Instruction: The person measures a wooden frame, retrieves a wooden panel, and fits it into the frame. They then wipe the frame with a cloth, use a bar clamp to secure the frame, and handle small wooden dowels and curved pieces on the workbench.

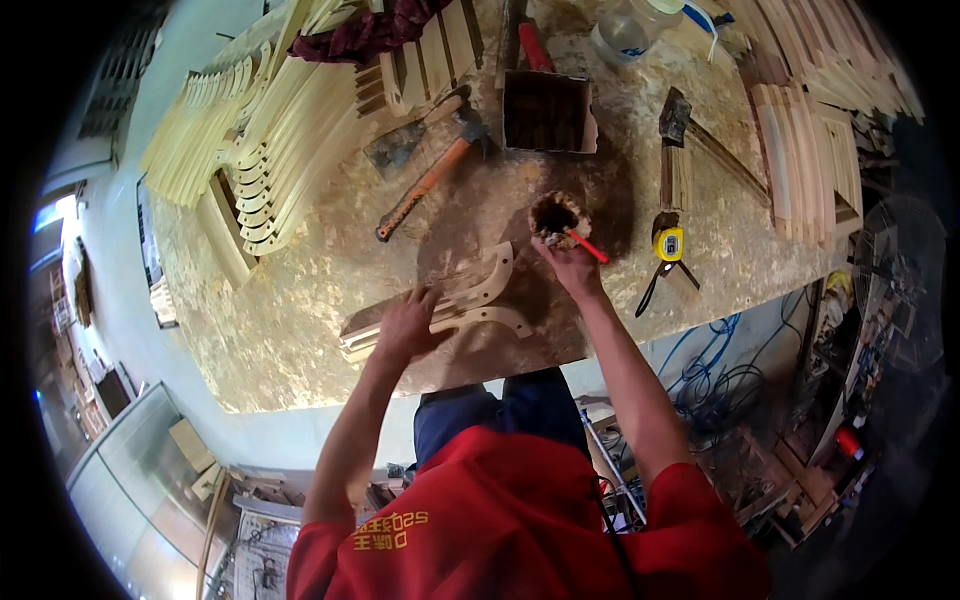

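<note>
Two pale curved wooden pieces with small holes lie side by side near the table's front edge. My left hand rests over their straight ends, its fingers bent over the farther piece and its thumb stretched toward the nearer one. To the right, my right hand is closed at the near side of a round, crusted pot with a dark inside. A red stick handle slants out over the pot's rim. My right fingertips are partly hidden against the pot.
An orange-handled hammer, an open cardboard box, another hammer and a yellow tape measure lie beyond. Stacked wooden parts cover the far left; more wooden pieces stand at right. A clear plastic tub sits far back.
</note>
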The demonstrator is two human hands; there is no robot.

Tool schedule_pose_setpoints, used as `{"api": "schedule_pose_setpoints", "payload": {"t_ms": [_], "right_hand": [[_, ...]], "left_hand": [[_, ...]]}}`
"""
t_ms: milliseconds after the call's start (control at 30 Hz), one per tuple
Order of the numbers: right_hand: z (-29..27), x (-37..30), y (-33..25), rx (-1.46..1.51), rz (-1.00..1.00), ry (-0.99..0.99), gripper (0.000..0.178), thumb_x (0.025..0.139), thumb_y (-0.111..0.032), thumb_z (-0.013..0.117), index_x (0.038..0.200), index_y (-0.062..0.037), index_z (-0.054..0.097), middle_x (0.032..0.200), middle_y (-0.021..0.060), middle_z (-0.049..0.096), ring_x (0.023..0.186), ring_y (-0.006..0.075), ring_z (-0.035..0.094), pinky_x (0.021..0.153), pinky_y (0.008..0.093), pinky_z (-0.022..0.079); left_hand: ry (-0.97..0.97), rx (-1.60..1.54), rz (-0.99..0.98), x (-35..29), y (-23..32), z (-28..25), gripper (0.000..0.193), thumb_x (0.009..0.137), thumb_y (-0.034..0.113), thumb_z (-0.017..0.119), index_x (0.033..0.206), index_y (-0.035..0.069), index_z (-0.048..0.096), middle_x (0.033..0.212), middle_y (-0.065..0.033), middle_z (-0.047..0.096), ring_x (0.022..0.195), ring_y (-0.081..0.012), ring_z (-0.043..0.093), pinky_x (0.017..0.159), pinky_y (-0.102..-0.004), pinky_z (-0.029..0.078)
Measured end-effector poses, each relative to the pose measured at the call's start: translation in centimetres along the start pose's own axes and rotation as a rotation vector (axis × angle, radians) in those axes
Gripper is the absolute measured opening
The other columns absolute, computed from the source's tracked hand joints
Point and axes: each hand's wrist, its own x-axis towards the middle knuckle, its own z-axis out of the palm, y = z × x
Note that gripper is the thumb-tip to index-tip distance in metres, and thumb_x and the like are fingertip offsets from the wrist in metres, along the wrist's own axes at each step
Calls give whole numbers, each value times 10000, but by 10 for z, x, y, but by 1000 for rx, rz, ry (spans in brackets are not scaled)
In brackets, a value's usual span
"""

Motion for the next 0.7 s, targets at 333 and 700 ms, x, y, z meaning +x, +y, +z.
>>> {"api": "schedule_pose_setpoints", "payload": {"t_ms": [333,700], "right_hand": [[-98,55,5,-5,33,23,604,862,-179,867,1344,-2,551,1325,93,658,1195,208,646,1012,363,522],[-38,3,-121,-278,-279,-76,361,879,-84,777,1182,-31,586,1137,144,642,1069,324,655,975,430,529]], "left_hand": [[489,266,322,192,113,-103,553,833,157,770,1351,96,584,1419,-99,571,1351,-307,515,1200,-453,360],[620,269,-254,153,4,-43,355,973,279,637,1253,67,584,1218,-162,631,1184,-352,593,989,-479,505]]}}
